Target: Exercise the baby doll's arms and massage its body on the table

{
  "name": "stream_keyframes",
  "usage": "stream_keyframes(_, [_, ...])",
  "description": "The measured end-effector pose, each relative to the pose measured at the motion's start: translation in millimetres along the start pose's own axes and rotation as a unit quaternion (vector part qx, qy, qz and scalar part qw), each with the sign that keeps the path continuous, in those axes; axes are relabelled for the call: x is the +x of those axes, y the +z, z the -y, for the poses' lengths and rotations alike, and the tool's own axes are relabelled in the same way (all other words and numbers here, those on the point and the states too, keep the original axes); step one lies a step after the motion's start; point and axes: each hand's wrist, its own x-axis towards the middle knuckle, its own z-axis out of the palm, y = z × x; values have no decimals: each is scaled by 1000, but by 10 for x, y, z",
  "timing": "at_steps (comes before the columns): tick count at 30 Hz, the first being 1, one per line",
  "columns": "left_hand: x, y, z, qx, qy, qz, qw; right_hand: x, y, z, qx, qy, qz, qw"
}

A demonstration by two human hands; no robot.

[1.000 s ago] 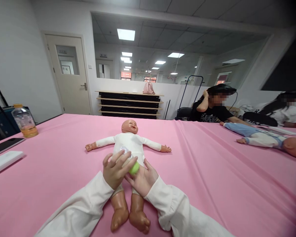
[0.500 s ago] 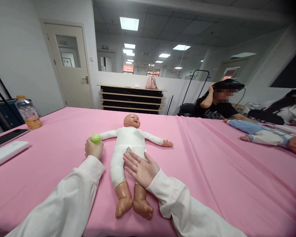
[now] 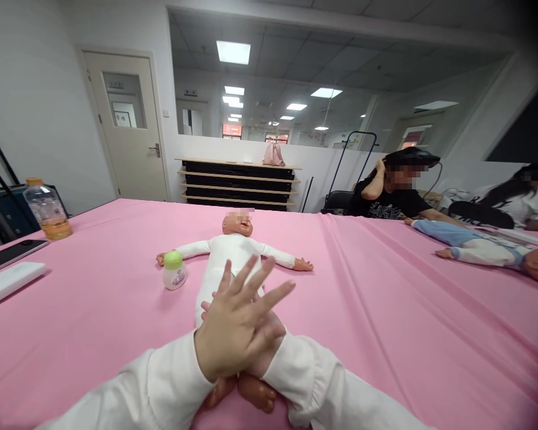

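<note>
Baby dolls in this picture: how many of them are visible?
2. The white-dressed doll lies in the middle, partly hidden by the left hand; the blue-and-white-dressed doll lies at the far right. No other shows.

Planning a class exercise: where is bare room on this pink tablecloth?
Widest: the pink tablecloth between the white-bodied baby doll and the doll in blue and white. Another: between the round green-lidded jar and the white oblong object. Crowded: the middle, where left hand overlaps right hand.

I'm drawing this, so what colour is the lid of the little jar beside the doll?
The lid is light green, clearest in the head view.
</note>
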Motion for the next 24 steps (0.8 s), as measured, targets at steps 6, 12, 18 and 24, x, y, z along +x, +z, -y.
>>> stream_keyframes(6, [-20, 51, -117, 46, 43, 28, 998, 57, 483, 119, 128, -186, -279, 934])
stream_keyframes(12, [71, 123, -153, 46, 42, 16, 998, 222, 611, 289, 249, -323, -365, 837])
stream_keyframes(18, [137, 120, -217, 42, 114, 29, 992, 145, 526, 307, 217, -305, -385, 844])
stream_keyframes(24, [202, 198, -248, 36, 87, 19, 995, 15, -170, 314, 0, -65, -2, 998])
